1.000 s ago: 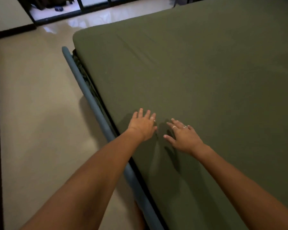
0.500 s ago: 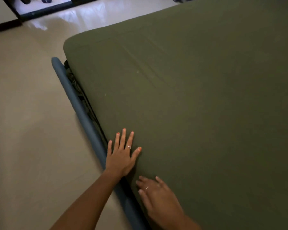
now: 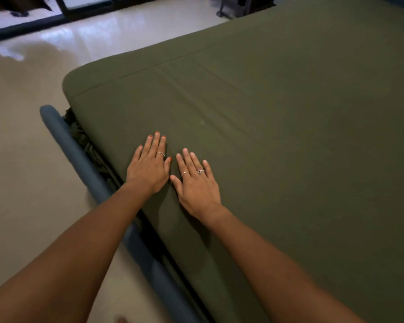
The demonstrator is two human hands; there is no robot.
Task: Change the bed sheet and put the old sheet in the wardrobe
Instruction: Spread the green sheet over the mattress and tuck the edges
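A: How are the hands posed?

B: The left hand (image 3: 149, 165) and right hand (image 3: 196, 183) lie palm-down, side by side, on the olive-green bed sheet (image 3: 278, 136), near the bed's left edge. Fingers of both are straight, slightly spread and wide, gripping nothing; thumbs nearly meet. Both forearms reach in from the lower frame, the left crossing over the blue bed rail (image 3: 79, 164).

A: What differs from half a second earlier?

B: Then the left hand rested at the very edge of the mattress and the right sat lower, close to the frame's bottom. Both now lie farther in on the sheet, level with one another.

A: And the surface and room?

B: The sheet covers the mattress smoothly, with faint creases (image 3: 184, 89) running toward the far left corner. A patterned layer (image 3: 84, 141) shows between rail and mattress. The glossy pale floor (image 3: 21, 159) extends left; a dark-framed doorway (image 3: 79, 8) stands beyond the bed's far end.
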